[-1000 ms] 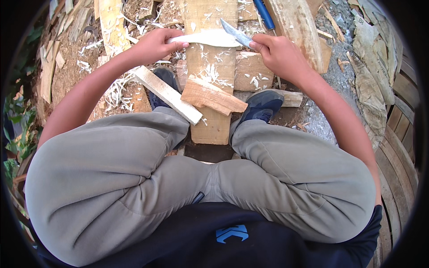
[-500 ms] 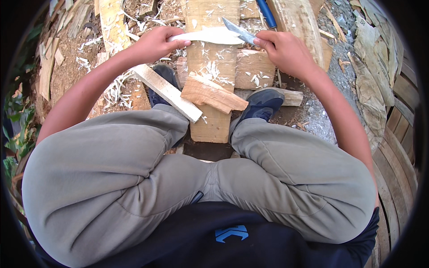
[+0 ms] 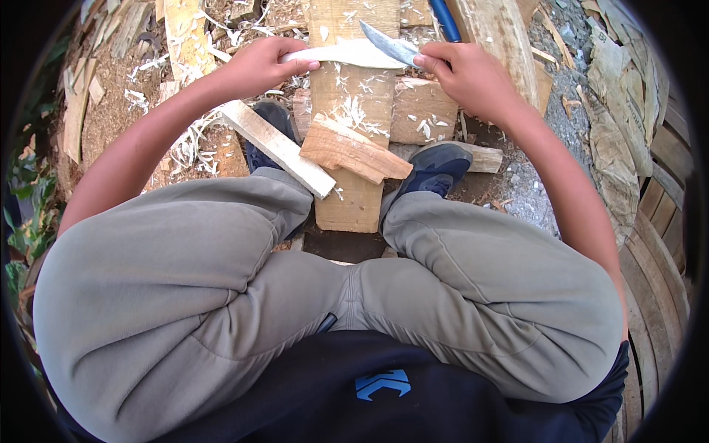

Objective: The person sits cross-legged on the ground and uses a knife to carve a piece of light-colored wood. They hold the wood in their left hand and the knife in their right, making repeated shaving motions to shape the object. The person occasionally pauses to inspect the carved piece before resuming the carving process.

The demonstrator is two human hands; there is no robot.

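Observation:
My left hand (image 3: 269, 66) is closed round the narrow left end of a pale carved wooden piece (image 3: 351, 55), thumb along its near edge. The piece widens to the right and lies across a wooden plank (image 3: 349, 96). My right hand (image 3: 461, 70) grips a knife, its handle hidden in the fingers. The knife's grey blade (image 3: 388, 46) points up and left, lying over the wide right end of the carved piece. White shavings (image 3: 353, 114) are scattered on the plank below.
On the plank's near part rest a short split block (image 3: 354, 148) and a pale squared stick (image 3: 277, 148). A blue rod-like thing (image 3: 444, 21) lies at the far right beside a thick timber (image 3: 495, 48). My shoes (image 3: 436, 168) flank the plank. Wood scraps and shavings cover the ground at left.
The knife has shifted slightly left and up, its blade standing a little steeper over the carved piece. My left hand still holds the narrow end, moved only slightly.

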